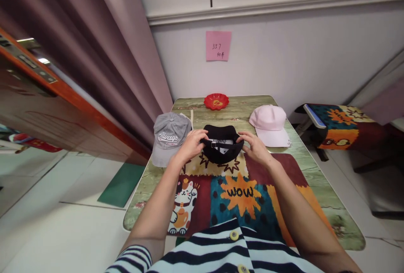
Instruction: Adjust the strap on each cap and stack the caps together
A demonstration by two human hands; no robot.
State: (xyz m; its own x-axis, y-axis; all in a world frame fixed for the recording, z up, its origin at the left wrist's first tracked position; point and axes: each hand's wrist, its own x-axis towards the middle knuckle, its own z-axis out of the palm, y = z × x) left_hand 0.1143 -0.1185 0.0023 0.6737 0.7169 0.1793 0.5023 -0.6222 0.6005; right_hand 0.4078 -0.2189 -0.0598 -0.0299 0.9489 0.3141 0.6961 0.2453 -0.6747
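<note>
A black cap (222, 151) is held between my two hands over the far part of the mat, its back strap and opening facing me. My left hand (193, 143) grips its left edge between thumb and fingers. On the opposite edge, my right hand (254, 145) pinches the cap in the same way. To the left lies a grey cap (172, 132) with white "Always" lettering, its brim toward me. A pale pink cap (269, 122) rests at the right, brim pointing forward and right.
A red scalloped dish (216, 102) stands at the table's (139, 210) far edge. A colourful mat (243, 197) covers the near middle. A pink note (218, 46) is stuck on the wall. Left are a curtain (126, 33) and a wooden door (63, 100); another mat-covered surface (344, 125) is at right.
</note>
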